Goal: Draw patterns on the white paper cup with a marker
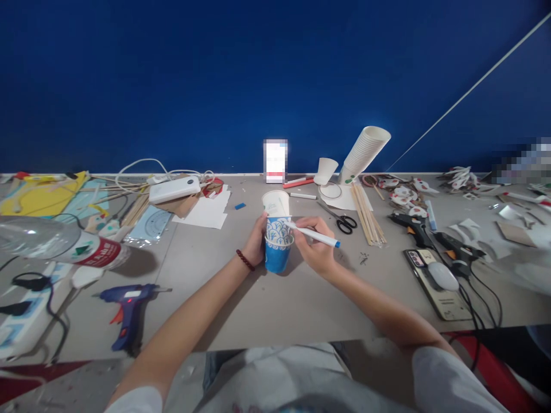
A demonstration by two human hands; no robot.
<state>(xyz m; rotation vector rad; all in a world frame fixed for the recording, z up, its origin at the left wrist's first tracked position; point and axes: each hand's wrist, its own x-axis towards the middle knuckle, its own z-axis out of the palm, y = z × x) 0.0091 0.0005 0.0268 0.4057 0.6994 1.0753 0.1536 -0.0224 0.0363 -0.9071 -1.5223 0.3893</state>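
In the middle of the head view, a stack of paper cups (278,255) has a blue lower cup, a band of blue scale-like line drawing above it, and a white cup (275,203) on top. My left hand (257,241) is closed around the left side of the stack. A white marker with a blue end (318,236) is pinched in my right hand (315,246), its tip against the drawn band. The fingers of my left hand behind the cups are partly hidden.
Behind the cups stands a lit phone (275,160). Black scissors (345,223), wooden sticks (368,218) and a tall leaning cup stack (365,150) lie right of it. A blue glue gun (129,310) and a plastic bottle (64,244) are at the left.
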